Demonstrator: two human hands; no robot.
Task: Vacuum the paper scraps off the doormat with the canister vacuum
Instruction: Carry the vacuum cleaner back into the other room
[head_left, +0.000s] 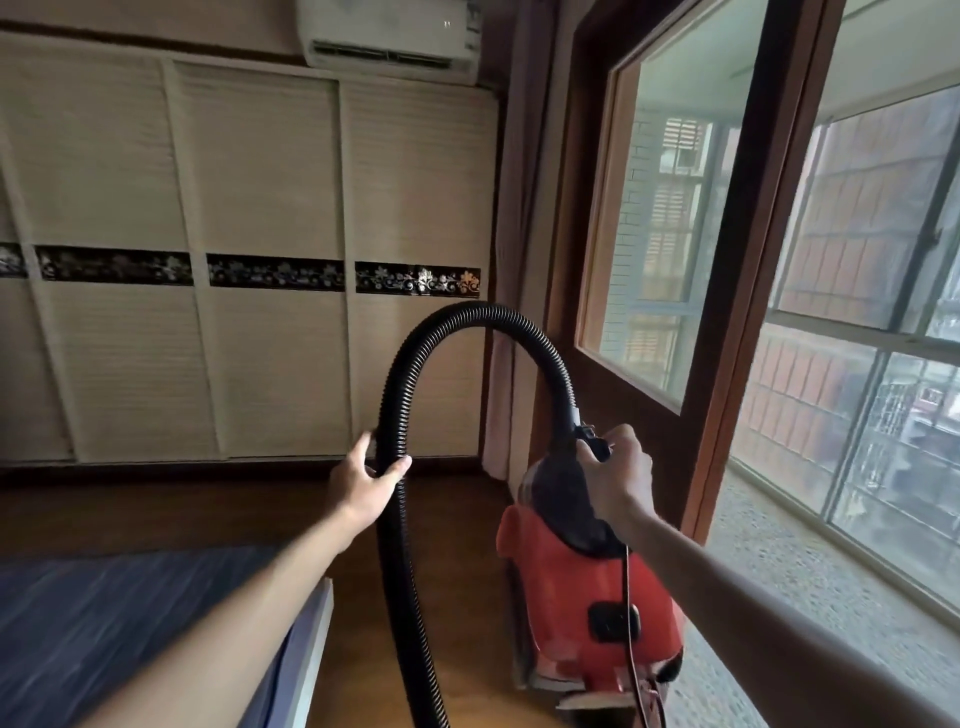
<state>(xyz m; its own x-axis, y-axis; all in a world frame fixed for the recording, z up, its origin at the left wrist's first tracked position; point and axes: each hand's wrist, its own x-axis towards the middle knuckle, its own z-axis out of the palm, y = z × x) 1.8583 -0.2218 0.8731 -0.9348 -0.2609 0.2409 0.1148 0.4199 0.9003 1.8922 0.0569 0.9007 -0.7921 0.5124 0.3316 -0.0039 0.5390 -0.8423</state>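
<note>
So, biggest stuff first: the far wall is all cream sliding wardrobe (260, 208) doors with a dark floral band, and a big wood-framed window (675, 218) fills the right side. A blue bed cover (104, 623) sits bottom left, with brown wood floor (457, 525) running between it and the window.

Progress-wise, honestly nothing's been vacuumed as far as this view goes. No doormat and no paper scraps anywhere in shot, so this reads as the carry-it-over stage. What's left is everything: get the machine to the mat, set it down, switch it on and run the nozzle over the scraps.

The red canister vacuum (571, 587) is centre-right, low, just in front of the person. Its long axis runs steeply up and down rather than flat. The hose end is up top, aimed toward the wardrobe, and the back end drops toward the bottom of the frame. It looks like it's hanging off the floor, but the bottom edge is blurry so I can't swear to it.

The black ribbed hose (395, 545) leaves the top, arches up and over to the left, then drops straight out of frame. The nozzle end isn't visible.

The right hand (618, 467) is clenched around the carry handle (595, 444) on top of the canister. The left hand (366, 478) has fingers and thumb wrapped round the hose on its downward run. A thin cord (628, 623) dangles down across the red body.
</note>
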